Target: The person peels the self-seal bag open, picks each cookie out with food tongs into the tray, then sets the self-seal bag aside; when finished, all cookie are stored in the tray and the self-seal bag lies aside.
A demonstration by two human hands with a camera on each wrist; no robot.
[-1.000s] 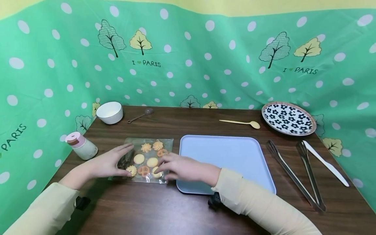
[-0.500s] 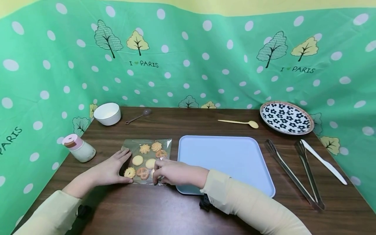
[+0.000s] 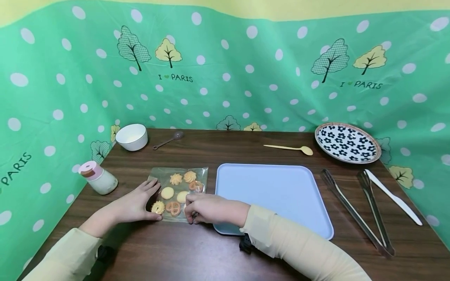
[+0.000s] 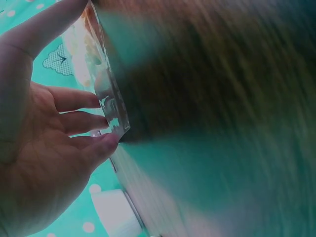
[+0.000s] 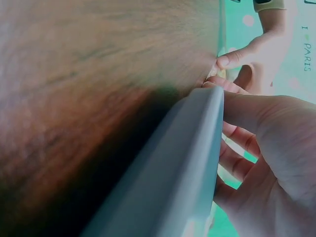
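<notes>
A clear flat bag of cookies (image 3: pixel 166 182) lies on the table, with round, flower-shaped and pretzel-shaped pieces inside. Along its left edge my left hand (image 3: pixel 135 203) rests with fingers and thumb spread, touching it. The left wrist view shows the fingertips at the bag's glossy side (image 4: pixel 116 106). My right hand (image 3: pixel 214 208) has its fingers curled down at the bag's lower right corner, pinching it and covering part of a round cookie. Seen from the right wrist, the right hand (image 5: pixel 276 143) reaches past the tray's edge, its fingertips partly hidden.
A light blue tray (image 3: pixel 263 191) lies right beside the bag, under the right wrist. Tongs (image 3: pixel 351 210), a white knife (image 3: pixel 393 195) and a flowered plate (image 3: pixel 348 142) are on the right. A yellow spoon (image 3: pixel 288 147), brown spoon (image 3: pixel 168 140), white bowl (image 3: pixel 131 137) and pink-lidded jar (image 3: pixel 98 177) stand farther off.
My left hand has come down onto the bag's left edge. The right hand has lowered and curled its fingers at the lower right corner. The bag has hardly moved.
</notes>
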